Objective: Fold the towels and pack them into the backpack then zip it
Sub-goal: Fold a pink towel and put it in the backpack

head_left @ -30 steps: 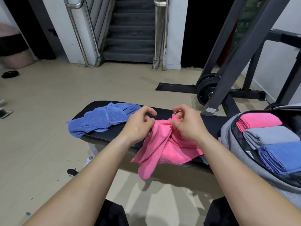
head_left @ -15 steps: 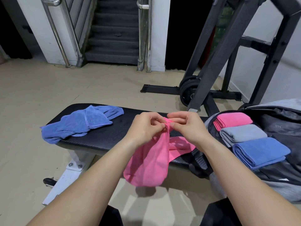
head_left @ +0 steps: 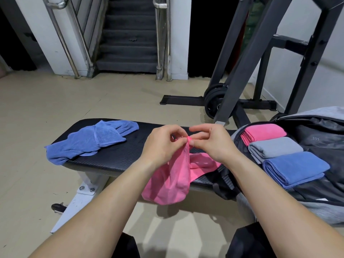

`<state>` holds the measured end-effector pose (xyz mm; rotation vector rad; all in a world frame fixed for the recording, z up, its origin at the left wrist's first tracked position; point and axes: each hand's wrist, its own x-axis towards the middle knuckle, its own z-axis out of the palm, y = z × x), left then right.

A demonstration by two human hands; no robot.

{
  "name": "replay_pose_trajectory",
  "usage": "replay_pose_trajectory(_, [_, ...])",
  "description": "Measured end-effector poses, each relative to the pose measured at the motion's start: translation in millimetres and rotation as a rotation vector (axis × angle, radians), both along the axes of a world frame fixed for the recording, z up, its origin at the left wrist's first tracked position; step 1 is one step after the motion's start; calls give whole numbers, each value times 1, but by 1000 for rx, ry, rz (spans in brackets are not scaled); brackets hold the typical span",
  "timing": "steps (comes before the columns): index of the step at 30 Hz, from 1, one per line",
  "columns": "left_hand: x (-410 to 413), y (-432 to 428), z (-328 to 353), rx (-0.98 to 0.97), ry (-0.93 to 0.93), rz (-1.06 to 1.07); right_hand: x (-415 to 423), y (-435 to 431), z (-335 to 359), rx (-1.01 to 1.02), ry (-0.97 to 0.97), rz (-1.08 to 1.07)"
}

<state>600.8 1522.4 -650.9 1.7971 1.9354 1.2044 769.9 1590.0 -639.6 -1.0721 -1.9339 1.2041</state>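
Over the near edge of the padded worktop (head_left: 126,155), the left hand (head_left: 163,144) and right hand (head_left: 210,144) meet fingertip to fingertip. Each pinches the top hem of a pink towel (head_left: 171,183) between thumb and fingers, apparently to match two corners before a fold. The cloth hangs doubled from that pinch and drapes over the near edge, with part of it trailing on the pad toward the right end. A crumpled blue towel (head_left: 89,144) waits unfolded at the left end, one corner drooping off the edge. At the right end a grey backpack (head_left: 316,207) lies open. A folded pink towel (head_left: 264,133), a folded grey towel (head_left: 275,148) and a folded blue towel (head_left: 296,166) sit in a row inside, probably packed tight to leave room for more
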Motion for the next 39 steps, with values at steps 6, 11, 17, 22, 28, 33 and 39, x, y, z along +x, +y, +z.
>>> replay_pose_trajectory(6, [0, 2, -1, -8, 36, -11, 3, -1, 0, -10, -6, 25])
replay_pose_trajectory(11, [-1, 2, -1, -15, 46, 7, 4, -6, 3, -65, 37, 58])
replay_pose_trajectory(17, [-2, 1, 0, -48, 72, -10, 2, 3, -2, 120, -151, -19])
replay_pose_trajectory(22, [-19, -10, 3, -129, 182, 47, -2, 21, 20, 415, -397, -116])
replay_pose_trajectory(28, [-30, -29, 4, -194, 291, 24, -18, 41, 93, 611, -418, -267])
replay_pose_trajectory(33, [-28, -47, 1, -285, 335, -131, -29, 47, 148, 704, -369, -331])
replay_pose_trajectory(39, [-43, -59, 12, -98, 131, -36, -30, 42, 141, 707, -423, -241])
